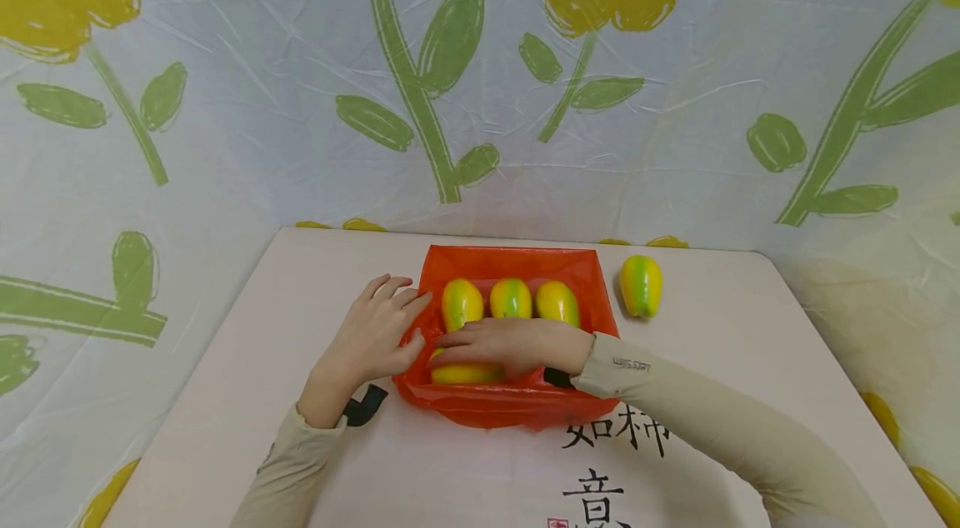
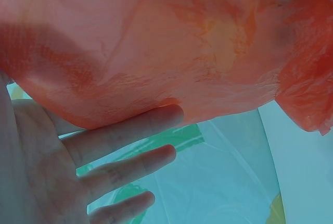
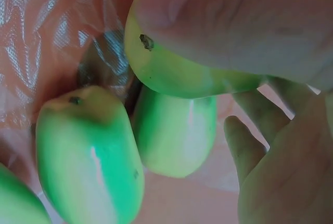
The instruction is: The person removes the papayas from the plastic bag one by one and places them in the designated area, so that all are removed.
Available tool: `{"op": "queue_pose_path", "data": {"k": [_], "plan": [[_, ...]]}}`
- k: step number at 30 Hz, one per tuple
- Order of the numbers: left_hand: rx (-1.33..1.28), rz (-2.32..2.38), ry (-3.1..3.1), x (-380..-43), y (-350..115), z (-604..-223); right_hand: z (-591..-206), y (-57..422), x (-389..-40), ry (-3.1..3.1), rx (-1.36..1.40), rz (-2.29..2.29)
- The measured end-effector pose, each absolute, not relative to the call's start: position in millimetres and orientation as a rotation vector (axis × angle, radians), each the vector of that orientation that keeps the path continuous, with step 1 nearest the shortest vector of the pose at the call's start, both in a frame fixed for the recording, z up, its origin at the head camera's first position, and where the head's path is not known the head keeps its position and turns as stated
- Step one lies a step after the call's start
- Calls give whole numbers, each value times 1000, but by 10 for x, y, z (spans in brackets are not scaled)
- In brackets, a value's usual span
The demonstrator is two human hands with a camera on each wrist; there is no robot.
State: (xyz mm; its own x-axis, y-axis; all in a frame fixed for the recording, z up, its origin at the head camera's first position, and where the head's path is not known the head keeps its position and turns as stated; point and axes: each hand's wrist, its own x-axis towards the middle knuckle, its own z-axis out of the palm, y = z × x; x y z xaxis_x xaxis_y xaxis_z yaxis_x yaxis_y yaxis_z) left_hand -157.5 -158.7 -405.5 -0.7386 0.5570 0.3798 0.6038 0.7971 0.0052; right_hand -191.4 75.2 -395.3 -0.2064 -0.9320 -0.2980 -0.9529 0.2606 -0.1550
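Observation:
A box-shaped red plastic bag point(image 1: 510, 405) stands open on the table. Three yellow-green mangoes point(image 1: 557, 301) sit in a row along its back part. My right hand point(image 1: 517, 343) reaches into the bag from the right and grips another mango point(image 1: 467, 374) lying sideways near the front. In the right wrist view the thumb lies across that mango point(image 3: 177, 75), with the fingers on its far side. At the bag's left side is my left hand point(image 1: 375, 335), its fingers spread. The left wrist view has its index finger against the red plastic point(image 2: 130, 88).
One more mango point(image 1: 641, 285) lies on the pale table point(image 1: 712, 320) to the right of the bag. Black Chinese characters point(image 1: 592, 495) mark the front of the tabletop. A flower-printed curtain point(image 1: 300, 95) hangs behind and around the table.

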Motion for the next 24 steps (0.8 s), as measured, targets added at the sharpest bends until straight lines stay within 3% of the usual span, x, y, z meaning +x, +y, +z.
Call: {"op": "queue_pose_path", "data": {"k": [24], "plan": [[-879,-160,-2641,-1575,-1606,-4054,-3440,1081,-1887,2353,-1536,-364]]}}
